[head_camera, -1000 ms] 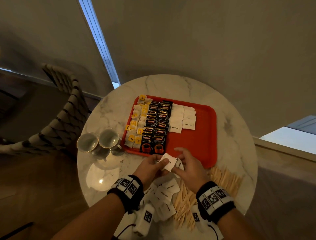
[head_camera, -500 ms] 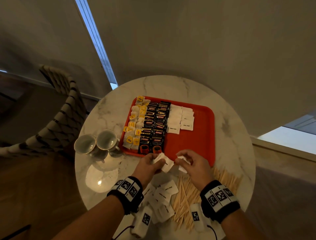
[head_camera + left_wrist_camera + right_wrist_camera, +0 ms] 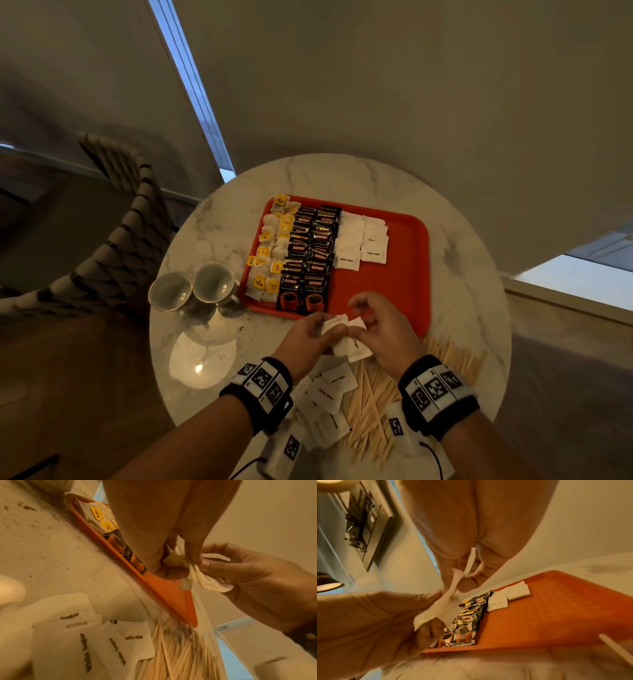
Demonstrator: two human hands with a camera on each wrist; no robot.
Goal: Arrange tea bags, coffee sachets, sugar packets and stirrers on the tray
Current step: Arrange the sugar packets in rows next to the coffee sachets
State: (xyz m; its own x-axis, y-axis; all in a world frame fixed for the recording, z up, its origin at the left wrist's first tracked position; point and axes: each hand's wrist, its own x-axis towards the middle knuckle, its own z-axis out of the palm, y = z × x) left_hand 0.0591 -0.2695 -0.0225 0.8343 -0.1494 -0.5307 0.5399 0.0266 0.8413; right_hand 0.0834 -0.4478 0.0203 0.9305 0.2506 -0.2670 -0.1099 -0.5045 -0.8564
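Note:
An orange tray (image 3: 404,274) on the round marble table carries rows of tea bags (image 3: 270,250), black coffee sachets (image 3: 310,253) and white sugar packets (image 3: 363,240). Both hands meet just above the tray's near edge. My left hand (image 3: 308,337) and right hand (image 3: 380,329) each pinch white sugar packets (image 3: 346,334) held between them; the packets (image 3: 211,580) look crumpled in the left wrist view and folded (image 3: 440,607) in the right wrist view. Loose sugar packets (image 3: 329,394) and wooden stirrers (image 3: 373,404) lie on the table below my wrists.
Two cups (image 3: 191,287) stand left of the tray, near a saucer (image 3: 202,356). A woven chair (image 3: 113,240) sits beyond the table's left edge. The tray's right half (image 3: 394,233) is bare orange. A wall rises close behind the table.
The hands drew apart half a second ago, each with packets, and have come back together at the tray's near edge. The view has tilted slightly.

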